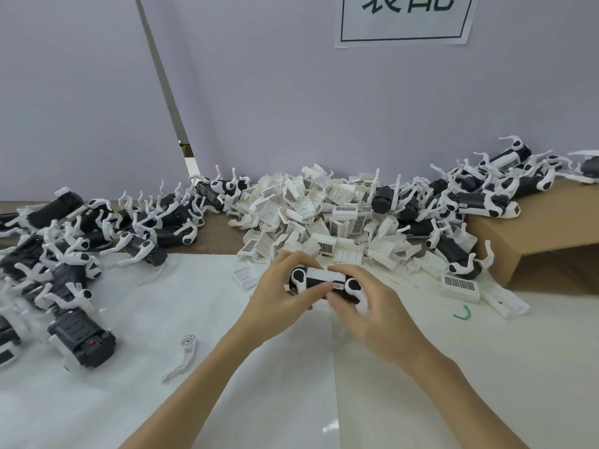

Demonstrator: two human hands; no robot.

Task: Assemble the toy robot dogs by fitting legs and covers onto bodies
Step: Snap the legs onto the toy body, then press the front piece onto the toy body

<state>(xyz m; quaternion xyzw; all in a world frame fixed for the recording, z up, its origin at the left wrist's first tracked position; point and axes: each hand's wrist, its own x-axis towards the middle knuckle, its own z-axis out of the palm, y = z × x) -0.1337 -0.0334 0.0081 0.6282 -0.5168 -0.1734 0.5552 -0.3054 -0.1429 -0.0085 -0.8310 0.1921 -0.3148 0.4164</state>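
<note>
- Item in hand: one toy dog body [325,284], black w/ white leg joints at both ends, held just above the desk [162,319], centre front.
- Left hand [281,296]: fingers curled round the body's left end, thumb over the near side; grips it.
- Right hand [372,314]: fingers wrapped on the right end, fingertips pressing the white cover [322,274] on top. Hands close together, both clamped on the same dog.
- Step (judged): seating the cover on the body. Whether it has clicked fully home – can't tell, fingers hide the seam.
- To do it well: steady the body w/ the left hand, press evenly along the cover so both ends catch, keep fingers off the leg joints, check it sits flush before setting down.
- Stock, covers: big heap of loose white covers [324,215] just behind the hands, some w/ barcode labels.
- Stock, left: pile of dogs [97,234] w/ legs fitted, several lying legs-up.
- Stock, right: more dogs [479,196] heaped on and beside a cardboard box [534,234].
- Loose bits: one white leg [181,358] on the desk near the left forearm; green twist of wire [463,312] at right.
- Backdrop: grey partition, paper sign [405,17] at top, partly cut off.
</note>
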